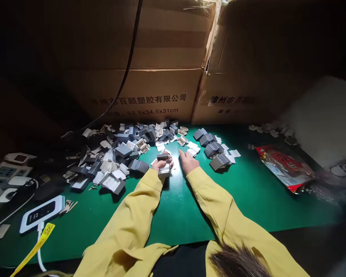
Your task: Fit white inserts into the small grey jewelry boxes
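From where I stand, I see the left hand (158, 164) with its grip closed around a small, rectangular grey cardboard box with a pale section on its upward side (165, 169), held over the middle of the green surface (239, 204). I cannot tell what, if anything, is in that box. The right hand (189, 162) is near it, apart from the box, its fingers bent; I cannot tell whether its grip is closed on anything.

To the left of the hands lies a jumbled heap of dark-grey cardboard boxes (123, 150) mixed with white and brown card pieces (142, 146). At its near edge, one grey box with a white inner face (112, 181) shows a little print. To the right, more grey boxes (213, 149) lean against one another in a loose line, with white flaps beside them.

Behind stand two large brown cardboard cartons with black printing, one on the left (155, 84) and one on the right (248, 88); their contents are out of sight. On the far right rests a clear plastic bag with red printed parts (286, 165), something pale showing through it.
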Demonstrator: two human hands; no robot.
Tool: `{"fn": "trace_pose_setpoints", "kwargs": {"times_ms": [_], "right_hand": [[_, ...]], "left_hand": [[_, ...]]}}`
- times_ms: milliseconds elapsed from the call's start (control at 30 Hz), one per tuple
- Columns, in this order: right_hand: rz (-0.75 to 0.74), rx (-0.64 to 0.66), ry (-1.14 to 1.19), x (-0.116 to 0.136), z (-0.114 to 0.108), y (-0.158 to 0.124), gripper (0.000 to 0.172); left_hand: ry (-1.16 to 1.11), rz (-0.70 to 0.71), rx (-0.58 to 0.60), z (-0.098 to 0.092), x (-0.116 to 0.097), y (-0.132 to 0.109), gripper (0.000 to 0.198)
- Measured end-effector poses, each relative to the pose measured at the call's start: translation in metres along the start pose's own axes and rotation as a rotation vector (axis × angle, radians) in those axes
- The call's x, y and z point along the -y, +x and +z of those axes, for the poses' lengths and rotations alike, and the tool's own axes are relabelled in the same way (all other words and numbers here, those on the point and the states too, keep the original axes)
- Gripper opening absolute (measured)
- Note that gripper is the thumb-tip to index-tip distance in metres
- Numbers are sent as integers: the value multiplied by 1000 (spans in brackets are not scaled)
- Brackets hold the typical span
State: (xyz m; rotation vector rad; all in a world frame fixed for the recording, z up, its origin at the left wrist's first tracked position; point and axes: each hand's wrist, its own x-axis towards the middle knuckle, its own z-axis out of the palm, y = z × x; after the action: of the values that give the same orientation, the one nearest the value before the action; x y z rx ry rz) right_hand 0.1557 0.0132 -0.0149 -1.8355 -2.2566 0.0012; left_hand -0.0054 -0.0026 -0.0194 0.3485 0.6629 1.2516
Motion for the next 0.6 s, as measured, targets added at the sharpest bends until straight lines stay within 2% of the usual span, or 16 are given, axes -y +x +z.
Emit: {"fn": "trace_pose_setpoints", "kwargs": {"times_ms": [167, 333, 467, 600], "right_hand": [[47, -169, 225, -23, 10, -22, 41], [104, -128, 302, -37, 15, -28, 35], [58, -163, 256, -36, 11, -26, 31], [-66, -327, 297, -21, -5, -35, 29]], "left_hand": [[79, -6, -22, -4, 0, 1, 44], [76, 4, -32, 2, 5, -2, 41], [123, 0, -13, 7, 10, -6, 33], [215, 27, 31, 6, 14, -6, 37]]}}
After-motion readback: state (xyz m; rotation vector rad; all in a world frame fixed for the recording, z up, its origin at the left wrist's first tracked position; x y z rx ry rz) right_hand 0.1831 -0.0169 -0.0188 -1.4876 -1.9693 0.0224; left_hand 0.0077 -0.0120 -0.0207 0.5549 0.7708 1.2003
